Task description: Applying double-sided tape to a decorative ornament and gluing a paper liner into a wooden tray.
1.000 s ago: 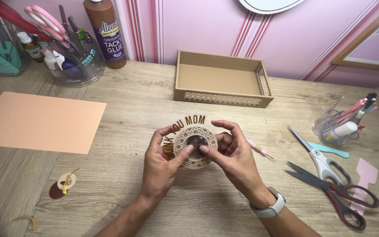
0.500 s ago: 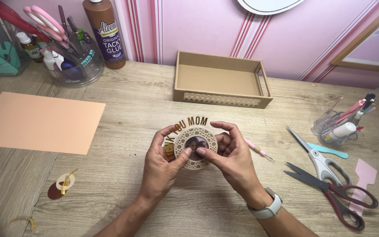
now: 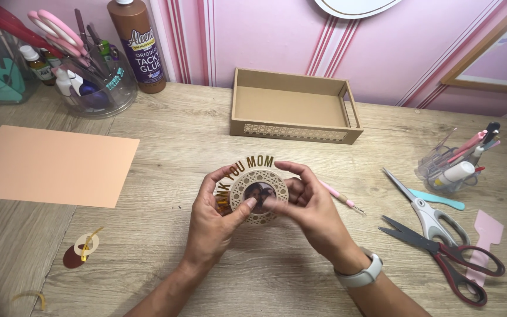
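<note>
In the head view, both hands meet at the centre of the frame over a wooden table [image 3: 165, 152]. The left hand [image 3: 212, 220] and the right hand [image 3: 312, 208] together hold a round cream lace-cut frame [image 3: 259, 196] with a small dark photo in its middle and an arc of brown cut-out letters around its top and left edge. The left thumb lies across the lower left of the frame's face, its fingers curled behind the rim; the right hand's thumb and forefinger pinch the right side of the frame, so both hands are closed on it. Just right of the right hand a thin pink tool [image 3: 341, 198] lies on the table. Further right lie grey-handled scissors [image 3: 426, 211], red-handled scissors [image 3: 447, 255], a teal spatula [image 3: 438, 199] and a pink scraper [image 3: 485, 240], with a clear pen holder [image 3: 450, 167] above them. In the upper middle sits a cardboard tray [image 3: 294, 126]. At the upper left stand a brown glue bottle [image 3: 136, 47] and a clear bowl of tools [image 3: 98, 88]. A peach sheet of paper [image 3: 51, 164] lies at the left, and small paper scraps [image 3: 80, 251] sit at the lower left.
</note>
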